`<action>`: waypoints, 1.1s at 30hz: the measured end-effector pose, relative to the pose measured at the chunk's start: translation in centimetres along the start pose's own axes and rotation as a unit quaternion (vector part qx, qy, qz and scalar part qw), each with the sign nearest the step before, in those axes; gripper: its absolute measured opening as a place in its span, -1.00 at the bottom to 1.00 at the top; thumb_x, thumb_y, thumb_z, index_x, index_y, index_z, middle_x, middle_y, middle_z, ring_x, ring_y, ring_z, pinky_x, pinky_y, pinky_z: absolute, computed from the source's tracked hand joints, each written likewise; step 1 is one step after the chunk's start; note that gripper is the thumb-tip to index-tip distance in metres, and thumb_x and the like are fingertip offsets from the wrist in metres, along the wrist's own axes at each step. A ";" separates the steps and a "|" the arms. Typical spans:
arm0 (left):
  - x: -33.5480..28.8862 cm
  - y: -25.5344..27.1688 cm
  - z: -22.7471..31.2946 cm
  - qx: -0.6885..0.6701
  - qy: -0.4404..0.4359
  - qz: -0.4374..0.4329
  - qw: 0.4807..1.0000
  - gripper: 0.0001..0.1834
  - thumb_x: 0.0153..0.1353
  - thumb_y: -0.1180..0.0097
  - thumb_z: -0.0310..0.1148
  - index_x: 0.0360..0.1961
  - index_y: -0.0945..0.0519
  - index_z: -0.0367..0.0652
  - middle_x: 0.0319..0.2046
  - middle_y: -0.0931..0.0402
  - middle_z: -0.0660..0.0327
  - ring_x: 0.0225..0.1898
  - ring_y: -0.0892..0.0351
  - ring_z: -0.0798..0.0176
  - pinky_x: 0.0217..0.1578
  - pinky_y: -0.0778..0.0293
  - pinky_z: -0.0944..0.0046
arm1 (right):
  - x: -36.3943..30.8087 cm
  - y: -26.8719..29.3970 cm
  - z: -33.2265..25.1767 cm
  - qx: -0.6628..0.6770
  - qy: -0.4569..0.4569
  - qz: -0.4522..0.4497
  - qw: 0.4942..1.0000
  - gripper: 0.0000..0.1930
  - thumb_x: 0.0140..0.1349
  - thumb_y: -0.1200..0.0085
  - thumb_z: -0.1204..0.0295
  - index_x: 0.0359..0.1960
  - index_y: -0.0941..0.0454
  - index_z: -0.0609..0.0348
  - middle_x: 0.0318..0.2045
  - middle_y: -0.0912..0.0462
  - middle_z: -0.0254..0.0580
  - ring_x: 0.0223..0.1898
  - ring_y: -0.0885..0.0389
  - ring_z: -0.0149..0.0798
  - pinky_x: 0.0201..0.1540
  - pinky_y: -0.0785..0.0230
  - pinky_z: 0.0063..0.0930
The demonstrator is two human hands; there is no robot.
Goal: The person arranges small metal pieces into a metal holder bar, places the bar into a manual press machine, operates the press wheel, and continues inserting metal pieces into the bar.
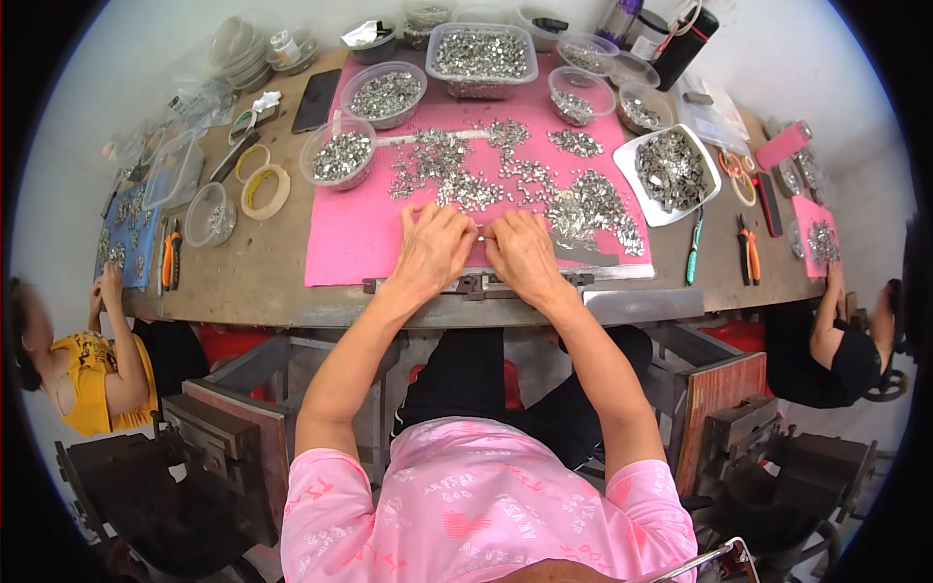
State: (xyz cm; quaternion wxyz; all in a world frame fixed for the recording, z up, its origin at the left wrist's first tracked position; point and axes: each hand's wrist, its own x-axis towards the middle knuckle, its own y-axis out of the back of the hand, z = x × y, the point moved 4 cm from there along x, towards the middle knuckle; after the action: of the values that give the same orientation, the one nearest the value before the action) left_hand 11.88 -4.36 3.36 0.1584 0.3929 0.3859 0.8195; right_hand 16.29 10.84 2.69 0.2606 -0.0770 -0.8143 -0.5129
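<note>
My left hand [434, 250] and my right hand [521, 251] meet over the near edge of the pink mat [335, 255], fingers bent and closed in pinches. Between their fingertips shows a small silver metal piece [481, 239], too small to make out fully. Below the hands, a dark metal fixture [475, 285] runs along the table's front edge. Just beyond my fingers lie loose piles of small silver metal parts [439, 160], with another pile [595, 209] to the right. A flat grey strip [583, 257] lies beside my right hand.
Plastic tubs of metal parts [483, 53] line the back; a white dish [716, 185] stands right. Tape rolls [265, 191], orange-handled pliers [171, 257], a green-handled tool [694, 251] and a phone [316, 101] lie around the mat. Co-workers sit at left [107, 379] and right [826, 355].
</note>
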 end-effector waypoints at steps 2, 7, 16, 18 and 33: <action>-0.7 0.6 1.4 -0.019 -0.008 -0.009 1.000 -0.91 0.21 -0.28 -0.41 -0.28 -0.61 -0.10 -0.34 -0.52 0.28 -0.18 -0.49 0.14 0.09 -0.18 -0.06 | -0.1 0.8 0.3 0.009 0.002 -0.005 1.000 -0.93 0.14 -0.22 0.52 -0.38 -0.57 0.18 -0.40 -0.56 -0.12 -0.27 -0.54 -0.04 -0.11 -0.28 -0.17; -3.5 0.2 3.9 -0.087 -0.033 0.009 0.996 -0.86 0.16 -0.28 -0.47 -0.28 -0.56 -0.14 -0.29 -0.51 0.23 -0.16 -0.51 0.12 0.08 -0.23 0.01 | -2.4 3.8 0.1 0.185 -0.030 -0.059 0.980 -0.90 0.14 -0.20 0.58 -0.35 -0.52 0.20 -0.39 -0.54 -0.14 -0.27 -0.54 -0.07 -0.15 -0.27 -0.19; -3.7 -0.4 4.5 -0.070 -0.029 0.025 0.997 -0.86 0.15 -0.30 -0.47 -0.29 -0.59 -0.13 -0.30 -0.53 0.23 -0.17 -0.52 0.13 0.10 -0.26 -0.04 | -4.4 3.6 -1.2 0.114 0.058 -0.014 0.992 -0.83 0.07 -0.24 0.63 -0.30 -0.53 0.21 -0.34 -0.56 -0.18 -0.28 -0.53 -0.08 -0.18 -0.31 -0.21; -3.7 -0.2 4.0 -0.084 -0.018 0.026 0.996 -0.88 0.16 -0.30 -0.46 -0.29 -0.60 -0.12 -0.31 -0.55 0.25 -0.17 -0.53 0.14 0.12 -0.25 -0.05 | -4.3 3.8 -1.3 0.093 0.075 -0.011 0.993 -0.83 0.08 -0.24 0.63 -0.30 -0.54 0.21 -0.33 -0.56 -0.18 -0.28 -0.53 -0.09 -0.18 -0.32 -0.21; 1.4 -0.8 -1.5 0.039 -0.028 -0.021 0.999 -0.90 0.18 -0.30 -0.40 -0.28 -0.64 -0.05 -0.31 -0.52 0.26 -0.11 -0.48 0.14 0.18 -0.14 -0.17 | 0.7 -0.7 0.0 0.043 0.045 0.011 0.998 -0.93 0.20 -0.19 0.53 -0.32 -0.57 0.22 -0.37 -0.48 -0.12 -0.26 -0.50 -0.03 -0.15 -0.31 -0.15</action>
State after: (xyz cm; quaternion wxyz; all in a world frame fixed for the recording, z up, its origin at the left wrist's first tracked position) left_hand 9.80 -3.81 2.93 0.1706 0.4136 0.4213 0.7889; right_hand 15.42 10.39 2.52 0.3057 -0.0511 -0.8223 -0.4772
